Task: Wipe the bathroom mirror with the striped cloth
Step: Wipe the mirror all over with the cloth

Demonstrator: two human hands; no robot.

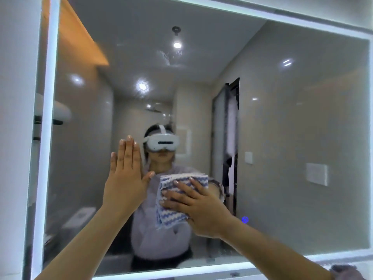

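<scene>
While I look through the head camera, the biggest thing before me is the bathroom mirror (292,138), which fills almost the whole view. It has a bright lit frame (49,138) around its edge, and the frame runs tilted in the picture. In the glass I see a grey tiled room with round ceiling lights (177,45), a dark door opening (232,138) on the right and a white wall plate (316,173) further right. The reflection of the person (161,209) stands in the middle of the glass, in a pale lilac top, with a white headset (162,142) on the head.

Both my arms reach forward to the glass, bare up to the elbow. My left hand (126,178) is open and flat, fingers together and pointing up, the thumb out to the right; it holds nothing. If the palm really touches the mirror, I cannot tell. My right hand (198,207) lies just beside it, lower and to the right, with fingers spread wide. It presses the striped cloth (173,199) flat against the glass, in the lower middle of the mirror, over the reflected chest. This cloth is folded, with blue and white wavy stripes, and its edges come out above and left of my fingers. A small blue dot (244,220) shows near my right wrist.
</scene>
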